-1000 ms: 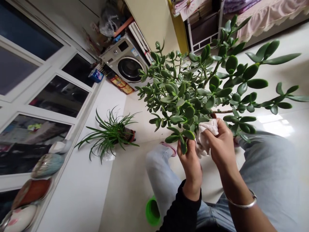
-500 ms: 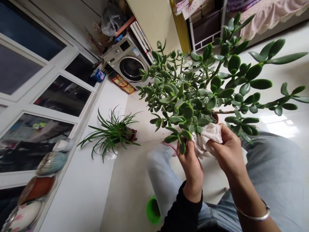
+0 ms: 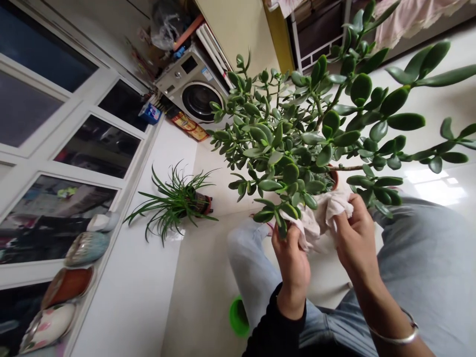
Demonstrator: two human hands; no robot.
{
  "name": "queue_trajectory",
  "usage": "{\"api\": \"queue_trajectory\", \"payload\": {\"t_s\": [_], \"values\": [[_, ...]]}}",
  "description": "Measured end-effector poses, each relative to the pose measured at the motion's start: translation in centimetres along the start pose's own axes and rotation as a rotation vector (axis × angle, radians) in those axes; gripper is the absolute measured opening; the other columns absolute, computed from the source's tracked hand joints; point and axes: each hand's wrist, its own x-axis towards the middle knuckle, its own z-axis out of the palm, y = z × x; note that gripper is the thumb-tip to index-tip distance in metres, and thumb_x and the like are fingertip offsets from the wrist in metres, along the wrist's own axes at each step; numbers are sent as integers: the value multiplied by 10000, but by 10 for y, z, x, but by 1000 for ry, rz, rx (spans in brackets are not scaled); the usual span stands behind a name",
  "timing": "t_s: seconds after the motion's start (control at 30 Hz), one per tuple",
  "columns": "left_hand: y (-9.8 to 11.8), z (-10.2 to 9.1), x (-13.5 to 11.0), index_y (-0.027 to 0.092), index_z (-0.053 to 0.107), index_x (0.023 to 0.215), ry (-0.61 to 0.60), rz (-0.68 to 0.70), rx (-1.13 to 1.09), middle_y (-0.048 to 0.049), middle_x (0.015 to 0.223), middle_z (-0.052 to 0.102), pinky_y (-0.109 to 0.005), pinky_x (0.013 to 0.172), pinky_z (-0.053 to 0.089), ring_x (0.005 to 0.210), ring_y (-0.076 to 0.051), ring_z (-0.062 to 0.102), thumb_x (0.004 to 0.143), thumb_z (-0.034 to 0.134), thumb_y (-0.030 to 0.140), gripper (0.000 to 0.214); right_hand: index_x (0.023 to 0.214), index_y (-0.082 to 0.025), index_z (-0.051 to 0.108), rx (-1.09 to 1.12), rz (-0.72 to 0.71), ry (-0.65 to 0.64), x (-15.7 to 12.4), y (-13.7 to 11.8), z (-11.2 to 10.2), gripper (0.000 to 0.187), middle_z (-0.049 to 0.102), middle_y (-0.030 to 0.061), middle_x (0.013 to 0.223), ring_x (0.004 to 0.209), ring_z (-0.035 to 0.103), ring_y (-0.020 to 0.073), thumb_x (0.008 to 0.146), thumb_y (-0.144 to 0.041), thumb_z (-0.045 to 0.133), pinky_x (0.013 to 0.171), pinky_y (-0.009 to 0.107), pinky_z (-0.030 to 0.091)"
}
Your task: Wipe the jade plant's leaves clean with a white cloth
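Note:
A big jade plant with thick green leaves fills the middle and right of the head view; a bit of its brown pot rim shows among the leaves. My right hand is closed on a crumpled white cloth just under the lower leaves. My left hand is closed beside it, its fingers pinching a low leaf and the cloth's left end. My knees in pale jeans lie below both hands.
A spider plant in a dark pot stands on the white floor at left. A washing machine is at the back. Ceramic pots line the window sill. A green object lies near my leg.
My right hand has slid right with the cloth, which now stretches between the two hands. The view has shifted slightly.

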Motion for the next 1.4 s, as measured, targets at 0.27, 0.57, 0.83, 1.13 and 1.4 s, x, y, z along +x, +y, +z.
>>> {"api": "queue_trajectory", "payload": {"t_s": [0.27, 0.57, 0.83, 1.13, 1.4], "values": [[-10, -18, -15, 219, 762, 998, -5, -111, -59, -42, 1098, 790, -255, 915, 573, 1037, -180, 744, 803, 793, 320, 221, 947, -257, 569, 6, -38, 74, 2, -2, -1, 205, 528, -33, 827, 656, 424, 121, 985, -450, 629, 574, 242, 368], [-15, -7, 13, 257, 716, 1064, 8, -123, -70, -17, 1224, 762, -260, 975, 547, 1123, -167, 721, 709, 935, 341, 426, 966, -251, 615, 179, 68, -157, 21, 6, 25, 289, 661, -9, 906, 801, 589, 163, 825, -439, 785, 729, 287, 484], [-10, 8, 25, 239, 723, 1018, 36, 5, 11, -20, 1098, 765, -297, 960, 521, 1069, -188, 708, 656, 951, 431, 469, 909, -254, 606, 348, 200, -279, 31, -7, 39, 420, 709, -6, 885, 815, 647, 185, 708, -497, 885, 682, 288, 514], [-14, 11, 32, 218, 713, 982, -7, 86, 54, -29, 1056, 757, -291, 938, 514, 1019, -179, 701, 698, 915, 452, 419, 838, -233, 635, 303, 90, -278, 28, -7, 42, 269, 598, -44, 768, 684, 498, 119, 799, -393, 848, 603, 242, 407], [-13, 12, 41, 238, 697, 1045, -3, 139, 144, -41, 1096, 753, -353, 1023, 521, 1106, -216, 709, 801, 832, 490, 376, 911, -238, 697, 299, 74, -303, 23, -8, 40, 225, 672, -30, 821, 706, 545, 131, 761, -308, 849, 649, 260, 446]]}}
